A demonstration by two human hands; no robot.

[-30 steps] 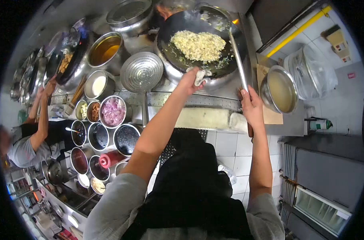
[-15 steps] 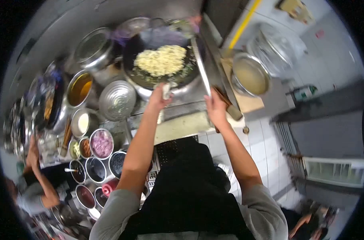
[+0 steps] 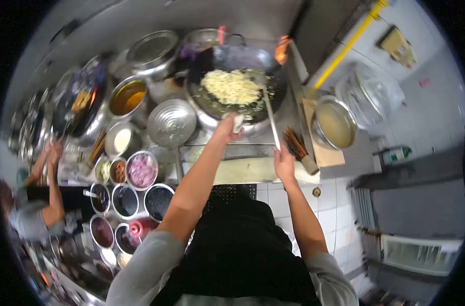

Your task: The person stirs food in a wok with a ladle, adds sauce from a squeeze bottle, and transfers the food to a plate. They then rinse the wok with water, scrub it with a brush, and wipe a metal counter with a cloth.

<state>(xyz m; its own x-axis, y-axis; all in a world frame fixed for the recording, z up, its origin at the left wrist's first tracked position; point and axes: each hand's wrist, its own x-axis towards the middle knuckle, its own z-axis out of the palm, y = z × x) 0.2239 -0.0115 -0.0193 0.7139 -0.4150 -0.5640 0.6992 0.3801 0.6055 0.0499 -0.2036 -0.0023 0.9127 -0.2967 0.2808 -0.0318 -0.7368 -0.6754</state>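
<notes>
My left hand (image 3: 229, 128) is closed around a folded whitish cloth (image 3: 238, 123) at the near rim of a dark wok (image 3: 199, 94). In the wok lies a pale yellow mass of food (image 3: 231, 87), perhaps noodles or rice, with small green bits around it. My right hand (image 3: 284, 162) grips the handle of a long metal ladle (image 3: 271, 116). The ladle's blurred head is inside the wok, at the right side of the food. Orange flame (image 3: 282, 49) shows at the wok's far right edge.
A perforated skimmer (image 3: 172, 122), a pot of amber liquid (image 3: 127, 97) and a bowl of chopped pink onion (image 3: 142, 171) stand left. Right are a bamboo brush (image 3: 296, 145) and a pot of cloudy liquid (image 3: 335, 122). Another person's hands (image 3: 52, 152) work at a far-left wok.
My view has shifted, so the scene sits farther right and lower. The ladle's head has come from the wok's far side to the food's right side. My left hand stays at the rim.
</notes>
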